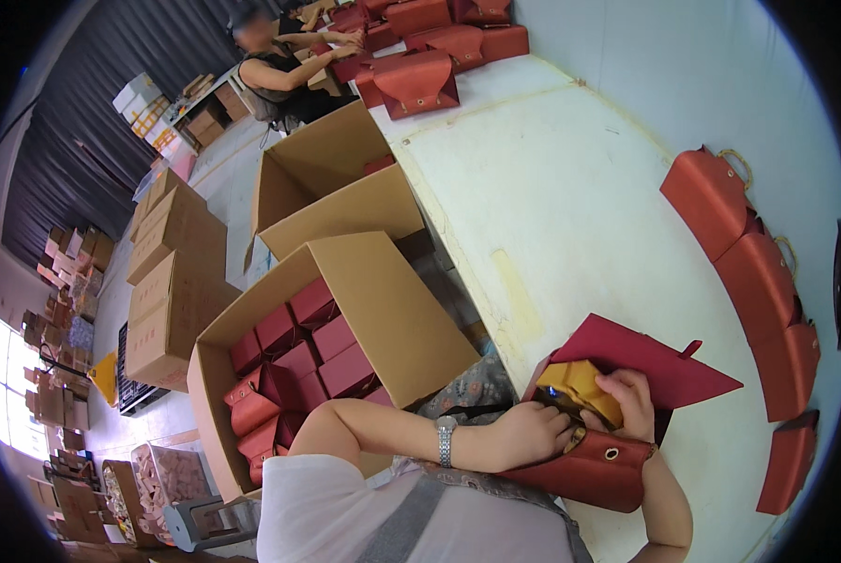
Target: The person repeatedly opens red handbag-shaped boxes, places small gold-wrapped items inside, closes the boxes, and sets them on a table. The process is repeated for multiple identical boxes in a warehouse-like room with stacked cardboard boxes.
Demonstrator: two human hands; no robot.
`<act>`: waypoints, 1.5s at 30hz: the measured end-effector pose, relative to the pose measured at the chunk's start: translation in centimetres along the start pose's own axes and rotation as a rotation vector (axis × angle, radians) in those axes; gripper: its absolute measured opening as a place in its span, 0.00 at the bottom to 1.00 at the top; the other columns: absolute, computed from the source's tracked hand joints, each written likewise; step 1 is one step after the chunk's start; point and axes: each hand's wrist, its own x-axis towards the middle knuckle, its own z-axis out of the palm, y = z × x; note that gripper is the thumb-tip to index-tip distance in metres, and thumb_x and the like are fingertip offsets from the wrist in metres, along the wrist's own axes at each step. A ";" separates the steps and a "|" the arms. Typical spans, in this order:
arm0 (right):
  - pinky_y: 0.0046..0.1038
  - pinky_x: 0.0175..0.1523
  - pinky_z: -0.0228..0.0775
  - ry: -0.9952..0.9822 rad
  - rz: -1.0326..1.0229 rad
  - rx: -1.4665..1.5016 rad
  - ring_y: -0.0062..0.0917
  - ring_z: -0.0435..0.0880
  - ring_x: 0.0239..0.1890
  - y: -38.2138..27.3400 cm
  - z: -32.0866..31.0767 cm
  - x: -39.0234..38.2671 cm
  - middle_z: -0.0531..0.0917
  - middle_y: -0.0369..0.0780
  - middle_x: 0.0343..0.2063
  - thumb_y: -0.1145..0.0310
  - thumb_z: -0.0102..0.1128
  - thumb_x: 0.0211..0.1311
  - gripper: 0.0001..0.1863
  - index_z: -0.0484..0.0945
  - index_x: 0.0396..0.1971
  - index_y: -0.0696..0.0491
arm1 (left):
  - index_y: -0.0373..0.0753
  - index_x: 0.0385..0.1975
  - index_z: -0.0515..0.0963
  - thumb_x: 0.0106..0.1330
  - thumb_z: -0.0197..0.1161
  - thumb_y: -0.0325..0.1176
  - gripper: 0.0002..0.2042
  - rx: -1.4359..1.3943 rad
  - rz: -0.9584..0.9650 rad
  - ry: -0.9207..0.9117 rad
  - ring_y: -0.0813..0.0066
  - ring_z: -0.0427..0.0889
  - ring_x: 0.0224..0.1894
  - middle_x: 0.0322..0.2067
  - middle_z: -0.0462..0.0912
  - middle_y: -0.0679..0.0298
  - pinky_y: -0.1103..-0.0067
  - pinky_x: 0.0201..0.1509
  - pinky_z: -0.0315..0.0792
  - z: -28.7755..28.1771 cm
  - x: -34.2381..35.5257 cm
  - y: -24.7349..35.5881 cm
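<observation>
1. The left hand (pixel 530 433) reaches into the open red gift box (pixel 617 413) at the near table edge; whether its fingers are closed cannot be told.
2. The right hand (pixel 631 399) grips a yellow insert (pixel 582 387) at the box's mouth.
3. Judged step: seating the insert; the next move would call for pressing it level, then shutting the flap.
4. Counted: one insert, four finished red boxes (pixel 763 281) in a row at right, and two open cartons (pixel 364 310) at left.

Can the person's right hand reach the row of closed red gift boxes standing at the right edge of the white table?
Probably yes: the bare white table lies open between the right hand and the closed red gift boxes, but that hand is busy holding the yellow insert.
</observation>
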 end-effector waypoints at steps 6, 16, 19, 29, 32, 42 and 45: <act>0.31 0.47 0.76 -0.184 0.068 0.045 0.32 0.80 0.44 1.0 -0.8 -1.0 0.75 0.39 0.43 0.73 0.72 0.43 0.28 0.74 0.48 0.44 | 0.40 0.27 0.77 0.53 0.56 0.32 0.05 -0.039 0.071 0.046 0.71 0.76 0.36 0.32 0.76 0.64 0.78 0.35 0.72 -0.6 -0.2 -0.4; 0.34 0.47 0.74 -0.288 -0.190 -0.582 0.29 0.78 0.48 1.9 2.5 -1.2 0.76 0.35 0.47 0.61 0.61 0.52 0.22 0.77 0.50 0.42 | 0.42 0.27 0.80 0.51 0.58 0.34 0.07 0.048 0.076 0.076 0.72 0.72 0.37 0.35 0.75 0.67 0.81 0.35 0.68 -1.7 -0.3 0.0; 0.36 0.46 0.71 -0.242 -0.154 -0.639 0.30 0.76 0.47 1.8 2.7 -1.9 0.75 0.35 0.46 0.62 0.56 0.54 0.21 0.77 0.50 0.42 | 0.42 0.28 0.80 0.51 0.58 0.34 0.07 0.002 -0.007 0.147 0.72 0.72 0.37 0.35 0.74 0.66 0.81 0.34 0.68 -1.3 -0.4 0.2; 0.35 0.42 0.72 -0.313 -0.255 -0.793 0.32 0.79 0.40 2.5 2.0 -1.9 0.77 0.37 0.36 0.65 0.56 0.53 0.18 0.75 0.47 0.44 | 0.38 0.35 0.78 0.54 0.56 0.33 0.11 0.053 -0.030 0.031 0.67 0.74 0.45 0.39 0.76 0.60 0.76 0.49 0.73 -0.6 0.1 0.2; 0.35 0.43 0.72 -0.278 -0.252 -0.717 0.32 0.79 0.40 2.4 1.9 -1.6 0.78 0.37 0.37 0.66 0.55 0.53 0.19 0.75 0.47 0.45 | 0.37 0.36 0.78 0.55 0.55 0.33 0.11 0.143 -0.042 0.212 0.65 0.72 0.50 0.42 0.76 0.59 0.72 0.57 0.69 -1.3 0.0 -0.1; 0.34 0.44 0.72 -0.238 0.068 -0.310 0.32 0.79 0.42 2.6 0.1 0.4 0.78 0.38 0.39 0.68 0.54 0.53 0.20 0.75 0.49 0.46 | 0.29 0.40 0.75 0.52 0.54 0.32 0.17 -0.053 -0.077 -0.042 0.52 0.66 0.59 0.50 0.73 0.50 0.64 0.69 0.58 -0.9 2.8 -4.7; 0.33 0.44 0.72 -0.212 0.121 -0.263 0.32 0.78 0.43 3.0 -0.3 0.7 0.78 0.39 0.39 0.69 0.53 0.53 0.20 0.75 0.49 0.46 | 0.36 0.46 0.76 0.58 0.54 0.30 0.16 -0.291 -0.088 0.294 0.60 0.67 0.60 0.51 0.73 0.54 0.71 0.65 0.63 0.0 5.7 -6.9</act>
